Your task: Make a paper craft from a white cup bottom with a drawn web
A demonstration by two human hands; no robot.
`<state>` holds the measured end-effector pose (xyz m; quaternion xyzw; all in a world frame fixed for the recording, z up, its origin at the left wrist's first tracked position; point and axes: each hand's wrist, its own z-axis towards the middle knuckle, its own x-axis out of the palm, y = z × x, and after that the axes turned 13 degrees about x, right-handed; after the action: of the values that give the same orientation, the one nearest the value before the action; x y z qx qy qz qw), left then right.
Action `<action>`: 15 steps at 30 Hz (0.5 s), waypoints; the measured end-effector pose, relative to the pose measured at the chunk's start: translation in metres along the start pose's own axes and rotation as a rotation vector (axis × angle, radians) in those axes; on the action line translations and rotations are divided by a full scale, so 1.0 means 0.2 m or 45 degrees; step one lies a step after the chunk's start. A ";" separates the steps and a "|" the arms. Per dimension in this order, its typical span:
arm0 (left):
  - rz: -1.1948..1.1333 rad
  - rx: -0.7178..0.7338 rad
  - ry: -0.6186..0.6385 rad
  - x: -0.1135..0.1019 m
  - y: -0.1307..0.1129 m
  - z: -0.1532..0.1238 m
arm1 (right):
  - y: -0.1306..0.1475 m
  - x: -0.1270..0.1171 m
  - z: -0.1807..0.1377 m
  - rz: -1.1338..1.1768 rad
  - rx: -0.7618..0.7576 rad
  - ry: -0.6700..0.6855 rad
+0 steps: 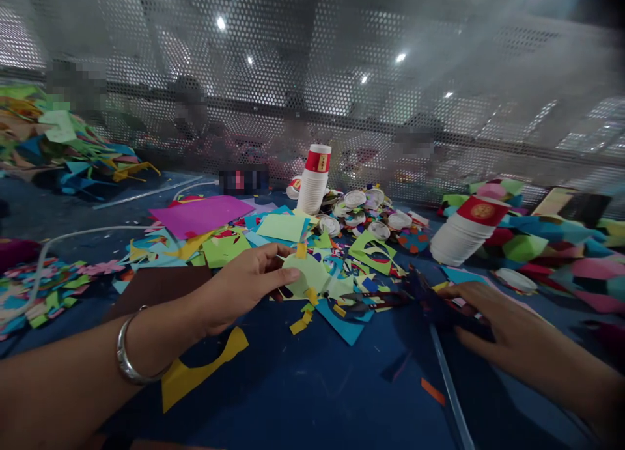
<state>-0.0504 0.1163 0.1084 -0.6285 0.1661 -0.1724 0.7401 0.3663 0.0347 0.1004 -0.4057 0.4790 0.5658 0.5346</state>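
Observation:
My left hand [251,274] pinches a pale green paper circle [308,275] between thumb and fingers. Small yellow paper pieces [301,249] sit along the circle's edge. On the right, my right hand [488,313] is closed around a dark tool that looks like a glue gun [430,300]. Its narrow front end points left, close to the circle; shadow and blur hide its details. A pale, translucent stick or cord [448,378] runs from beneath it toward the near edge. Blue paper [347,325] and a yellow cut-out scrap [202,368] lie near my hands.
Paper cup stacks stand at the back [313,183] and right [466,232]. Between them are round white-rimmed pieces [354,199]. Purple paper [201,217], a green sheet with a hole [374,251] and colourful scraps [46,290] cover much of the blue table [303,398]. A perforated screen [293,66] rises behind.

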 end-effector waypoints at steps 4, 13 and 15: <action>-0.013 0.008 0.023 0.00 0.00 0.00 | 0.06 -0.01 0.01 -0.043 0.013 -0.009; -0.033 0.048 0.013 0.01 -0.02 0.01 | 0.04 0.00 0.00 0.087 0.323 -0.093; -0.019 0.057 0.003 0.01 -0.02 0.01 | 0.03 0.00 0.00 0.122 0.345 -0.228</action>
<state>-0.0478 0.1169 0.1119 -0.6127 0.1585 -0.1824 0.7525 0.3603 0.0346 0.1001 -0.2544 0.5201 0.5550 0.5973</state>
